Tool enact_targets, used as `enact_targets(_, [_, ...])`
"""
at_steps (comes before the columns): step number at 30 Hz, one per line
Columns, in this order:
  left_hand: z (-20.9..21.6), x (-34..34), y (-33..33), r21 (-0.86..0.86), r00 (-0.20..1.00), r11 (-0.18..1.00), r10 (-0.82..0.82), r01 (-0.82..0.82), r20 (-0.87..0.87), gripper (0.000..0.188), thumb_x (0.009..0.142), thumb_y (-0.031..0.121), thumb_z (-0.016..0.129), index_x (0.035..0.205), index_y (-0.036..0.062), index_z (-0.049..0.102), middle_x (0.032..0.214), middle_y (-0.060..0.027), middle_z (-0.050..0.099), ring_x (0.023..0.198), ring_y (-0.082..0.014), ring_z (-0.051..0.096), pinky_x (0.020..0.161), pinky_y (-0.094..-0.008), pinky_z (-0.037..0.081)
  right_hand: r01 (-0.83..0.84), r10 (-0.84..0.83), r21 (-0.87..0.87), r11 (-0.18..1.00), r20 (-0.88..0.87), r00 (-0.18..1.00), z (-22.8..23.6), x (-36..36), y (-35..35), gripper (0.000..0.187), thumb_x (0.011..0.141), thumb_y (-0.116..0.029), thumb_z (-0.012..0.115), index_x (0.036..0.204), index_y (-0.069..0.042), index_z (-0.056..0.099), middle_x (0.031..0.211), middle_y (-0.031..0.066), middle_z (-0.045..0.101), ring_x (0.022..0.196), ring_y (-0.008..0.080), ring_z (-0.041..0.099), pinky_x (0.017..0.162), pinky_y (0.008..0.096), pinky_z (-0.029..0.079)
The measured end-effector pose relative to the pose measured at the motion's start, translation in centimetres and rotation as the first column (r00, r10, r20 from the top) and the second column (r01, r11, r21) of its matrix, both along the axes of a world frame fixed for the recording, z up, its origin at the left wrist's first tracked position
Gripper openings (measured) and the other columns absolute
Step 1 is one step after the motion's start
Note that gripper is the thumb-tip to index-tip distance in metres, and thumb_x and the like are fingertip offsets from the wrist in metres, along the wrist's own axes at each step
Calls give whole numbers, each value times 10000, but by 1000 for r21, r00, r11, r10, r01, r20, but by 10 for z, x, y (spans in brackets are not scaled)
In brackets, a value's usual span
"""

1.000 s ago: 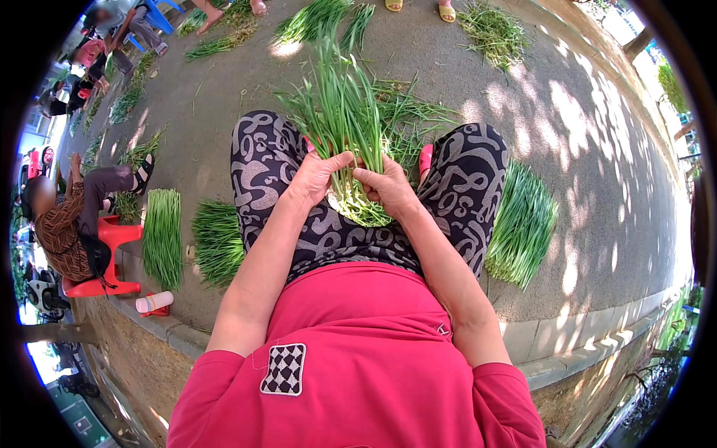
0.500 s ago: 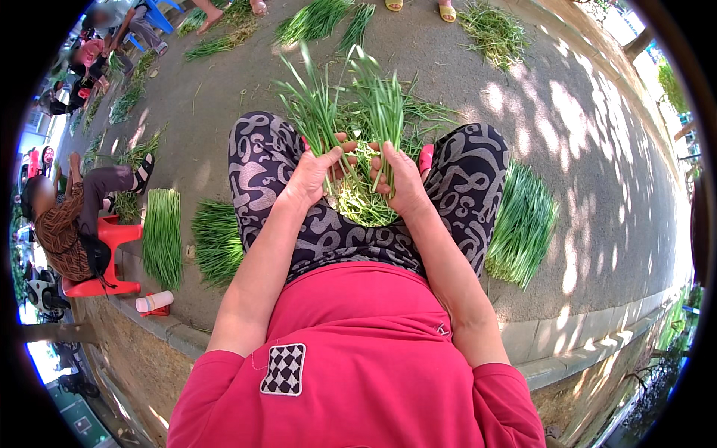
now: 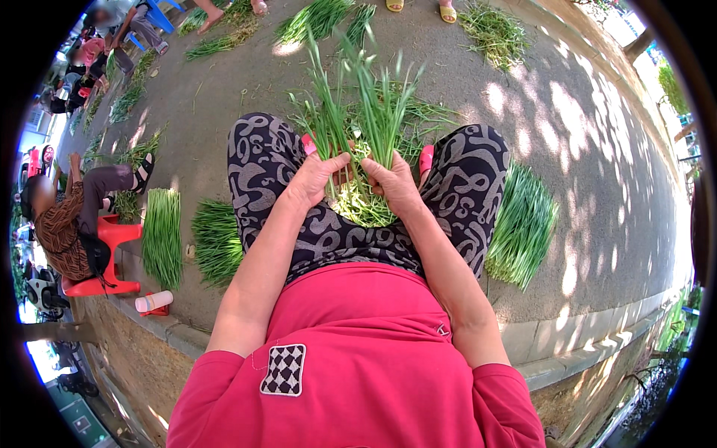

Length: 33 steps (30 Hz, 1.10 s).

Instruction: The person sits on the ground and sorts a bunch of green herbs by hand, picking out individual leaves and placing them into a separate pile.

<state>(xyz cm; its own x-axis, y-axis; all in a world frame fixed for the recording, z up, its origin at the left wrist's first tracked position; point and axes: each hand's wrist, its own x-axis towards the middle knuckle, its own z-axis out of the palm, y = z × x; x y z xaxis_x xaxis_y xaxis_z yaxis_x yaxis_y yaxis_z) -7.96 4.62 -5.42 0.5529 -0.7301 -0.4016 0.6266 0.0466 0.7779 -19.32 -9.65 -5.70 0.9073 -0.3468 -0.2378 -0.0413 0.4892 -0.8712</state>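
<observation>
Stalks (image 3: 382, 123) up in both hands, and I'm calling this one from the head view! Left hand (image 3: 315, 179) first: fingers curled most of the way in, thumb pressed over the front, gripping a thin, splayed bunch (image 3: 325, 128). Across to the right hand (image 3: 396, 185): fingers bent closed, thumb laid over the base of a fuller bunch (image 3: 379, 104). Thumb tips just beside each other, leaf ends fanned up and away from me. Where one bunch ends and the other begins is hard to call; the tips blur and overlap, so I may be off on a few strands.

Right below the grip, between the patterned knees (image 3: 258, 160), lies a sunlit loose pile (image 3: 364, 209) of pale stems. Out beside the legs, tidy ones: a right stack (image 3: 520, 228) and a left stack (image 3: 216, 243), both lying on the grey ground (image 3: 224, 82).

My read? Mid-sort: one handful parted in two and being picked through. Next move, I'd say, calls for a light pinch on the thin side, teasing out strays, while the other side stays snug enough to save the alignment. Squeeze too hard and those tender stems could crease.
</observation>
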Motion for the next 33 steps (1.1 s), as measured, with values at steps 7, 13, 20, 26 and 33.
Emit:
enact_targets(7, [-2,-2,1,-21,999,1000,-18,19,38,254,888,139,648,1130,70,612,988,-39,651,810,-152,636,721,-310,541,-112,108,-107,988,-41,993,3,-3,5,338,817,-100,712,1123,-65,574,830,-34,608,569,17,462,439,176,337])
enact_targets(13, [7,-4,-4,2,999,1000,22,-22,43,308,889,133,649,1183,61,591,968,-25,646,839,-140,620,731,-301,529,3,-10,201,980,37,999,-5,-3,-8,207,880,-122,643,1070,-76,577,787,-33,566,607,45,504,475,197,399])
enact_targets(20, [1,1,-1,25,998,998,62,-63,15,353,895,133,642,1231,71,557,951,-5,637,847,-122,602,747,-285,510,183,-190,284,941,-3,982,7,0,-8,157,916,-128,602,1055,-76,551,759,2,569,611,88,560,465,215,437])
enact_targets(26, [7,-2,-2,26,997,997,70,-71,20,313,886,123,644,1188,66,582,992,-25,648,878,-131,615,778,-294,512,-10,8,37,999,37,999,-4,-1,-3,152,891,-135,645,997,-71,558,733,-18,549,565,80,499,485,212,382])
enact_targets(33, [4,-5,-4,-69,994,997,30,-23,105,240,870,94,659,1102,59,608,990,-16,646,852,-137,617,756,-287,519,-76,75,55,996,22,997,3,0,13,269,875,-126,664,1111,-61,553,893,6,615,689,92,589,595,238,502])
